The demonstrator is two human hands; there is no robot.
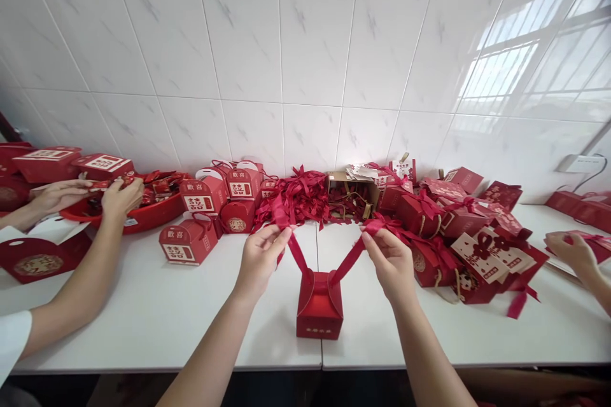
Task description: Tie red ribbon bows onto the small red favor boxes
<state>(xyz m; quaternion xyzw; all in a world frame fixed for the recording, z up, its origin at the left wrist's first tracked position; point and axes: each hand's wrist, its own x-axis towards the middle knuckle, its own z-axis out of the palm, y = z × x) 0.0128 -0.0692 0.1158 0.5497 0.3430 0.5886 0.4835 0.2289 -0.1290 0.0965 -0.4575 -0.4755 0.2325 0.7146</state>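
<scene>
A small red gift box with gold lettering stands upright near the front edge of the white table, its top drawn inward. From its top a dark red ribbon rises in a V. My left hand pinches one end of that ribbon above and left of the box. The other end is pinched in my right hand, above and right of it. Both ribbon lengths look taut, and neither hand touches the box. Just behind my hands lies a heap of loose red ribbons.
At left a co-worker's hands hold small red packets over a red basin. Red boxes stand beside it. Ribboned boxes pile up at right, near another person's hand. An open carton sits by the tiled wall.
</scene>
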